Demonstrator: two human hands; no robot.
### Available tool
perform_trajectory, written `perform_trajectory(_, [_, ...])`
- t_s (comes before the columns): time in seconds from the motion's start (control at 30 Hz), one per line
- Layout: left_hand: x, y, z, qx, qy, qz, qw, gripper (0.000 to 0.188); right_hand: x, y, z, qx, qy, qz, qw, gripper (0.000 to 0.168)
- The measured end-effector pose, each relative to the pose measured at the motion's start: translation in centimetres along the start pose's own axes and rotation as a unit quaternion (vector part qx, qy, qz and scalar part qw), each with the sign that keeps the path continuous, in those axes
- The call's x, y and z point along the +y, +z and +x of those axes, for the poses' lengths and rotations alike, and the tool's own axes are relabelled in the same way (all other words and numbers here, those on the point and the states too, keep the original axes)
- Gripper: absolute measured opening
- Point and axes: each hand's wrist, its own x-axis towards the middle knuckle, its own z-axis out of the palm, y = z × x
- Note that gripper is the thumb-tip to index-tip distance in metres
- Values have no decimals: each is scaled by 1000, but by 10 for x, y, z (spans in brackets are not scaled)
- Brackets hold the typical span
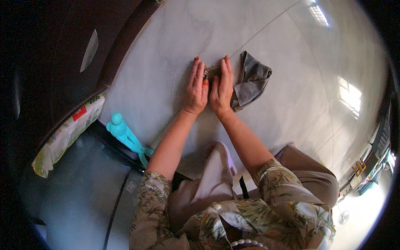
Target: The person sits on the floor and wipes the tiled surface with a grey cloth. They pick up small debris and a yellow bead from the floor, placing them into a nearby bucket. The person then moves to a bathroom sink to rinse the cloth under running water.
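Note:
On the pale tiled floor, my left hand (pixel 197 87) and my right hand (pixel 223 86) stand side by side, fingers stretched away from me and palms facing each other. Between the two hands lies a small heap of greyish debris (pixel 210 71), partly hidden by my fingers. Whether either palm presses on it is hard to tell; no fingers are closed around anything. A crumpled dark grey cloth (pixel 253 82) rests on the floor just right of my right hand, its near left edge close to that wrist.
A turquoise plastic clamp-like toy (pixel 126 132) lies left of my forearms. Beyond it, a printed soft pack (pixel 70 132) sits by dark furniture (pixel 125 43) at the left. My knees and a light purple slipper (pixel 230 159) are close below. A fan (pixel 343 217) stands far off at the lower right.

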Motion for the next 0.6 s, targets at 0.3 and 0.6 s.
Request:
perform_trajectory(0.3, [20, -11, 32, 63, -142, -233, 960, 57, -22, 12, 26, -23, 99, 232, 968, 41])
perform_trajectory(0.6, [2, -23, 31, 107, -158, -406, 894, 63, -17, 12, 30, -56, 78, 248, 964, 37])
